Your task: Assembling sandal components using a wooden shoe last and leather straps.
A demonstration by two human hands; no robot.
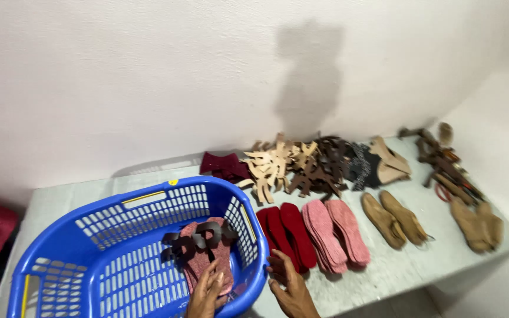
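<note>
- Left hand (206, 290), inside the blue basket (66, 247), clasps a pink insole (210, 259) with dark straps (198, 240) on top; its long axis runs away from the person.
- Right hand (290, 288), fingers spread and holding nothing, rests just outside the basket, touching the dark red insoles (287, 235).

Pale grey desk (396, 271) against a white wall, blue slotted basket (113, 235) on its left end. Front row to the right of the basket: dark red insoles (290, 232), pink insoles (334, 229), a tan pair of soles (393, 218), then another tan pair (477, 222) near the right edge. Back row along the wall: maroon cut pieces (222, 165), a heap of light tan strap cutouts (272, 165), dark brown cutouts (325, 165), a black patterned piece (362, 165) with beige pieces (391, 160) beside it, and a line of brown strap pieces (443, 165) running down the right side.
</note>
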